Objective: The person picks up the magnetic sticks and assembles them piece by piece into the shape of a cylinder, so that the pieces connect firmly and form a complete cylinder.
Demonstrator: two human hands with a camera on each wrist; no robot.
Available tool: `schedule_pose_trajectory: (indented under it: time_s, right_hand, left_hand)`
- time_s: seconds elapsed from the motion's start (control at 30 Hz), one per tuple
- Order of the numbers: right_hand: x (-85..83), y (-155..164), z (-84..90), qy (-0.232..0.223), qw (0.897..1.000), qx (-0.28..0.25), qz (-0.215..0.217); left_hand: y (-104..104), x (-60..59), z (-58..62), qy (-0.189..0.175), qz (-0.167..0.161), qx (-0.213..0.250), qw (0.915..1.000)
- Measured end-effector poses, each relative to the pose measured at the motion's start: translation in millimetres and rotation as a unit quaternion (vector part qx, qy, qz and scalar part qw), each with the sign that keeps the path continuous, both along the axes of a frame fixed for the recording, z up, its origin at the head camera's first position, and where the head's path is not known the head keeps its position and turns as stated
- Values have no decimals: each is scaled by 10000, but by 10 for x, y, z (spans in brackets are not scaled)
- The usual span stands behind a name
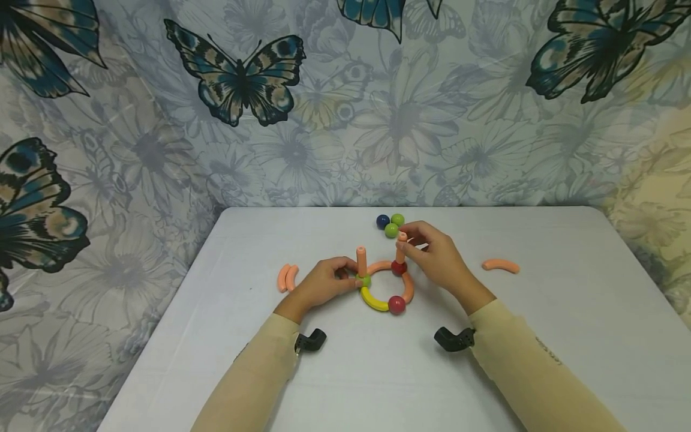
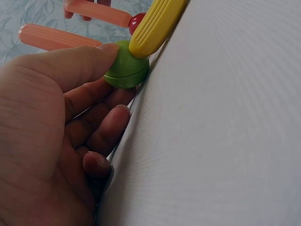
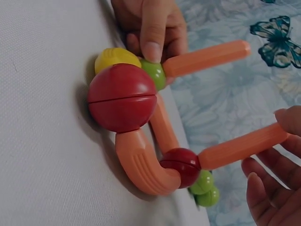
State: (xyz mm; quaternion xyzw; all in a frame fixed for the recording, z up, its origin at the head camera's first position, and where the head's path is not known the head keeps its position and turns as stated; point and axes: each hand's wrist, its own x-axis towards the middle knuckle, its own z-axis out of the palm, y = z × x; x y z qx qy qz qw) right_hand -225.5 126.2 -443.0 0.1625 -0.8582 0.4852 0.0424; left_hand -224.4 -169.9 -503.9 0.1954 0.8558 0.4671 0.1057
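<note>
A ring of curved orange rods and one yellow curved rod lies on the table, joined by balls. My left hand pinches the ring's green ball between thumb and fingers. From that ball a straight orange rod stands upright. A second upright orange rod rises from the far red ball; my right hand holds it near its top with thumb and fingertips. Closest to me in the ring sits another red ball, touched by neither hand.
Behind the ring, one dark blue ball and two loose green balls sit together. Two curved orange rods lie left of my left hand. A single curved orange rod is at the right. The white table meets a butterfly-patterned backdrop.
</note>
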Motion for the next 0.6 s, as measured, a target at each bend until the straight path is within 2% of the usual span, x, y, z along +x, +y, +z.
schedule_pose_trajectory:
  time_s: [0.3,0.6]
  right_hand:
    - [66,159,24,31,10000,-33,-23]
    - [309,487,103,-145,9991,-395,84]
  left_hand:
    - [-5,-1,-5,-23,-5,19,10000]
    - [-6,-11,-10,-13,-15,5,10000]
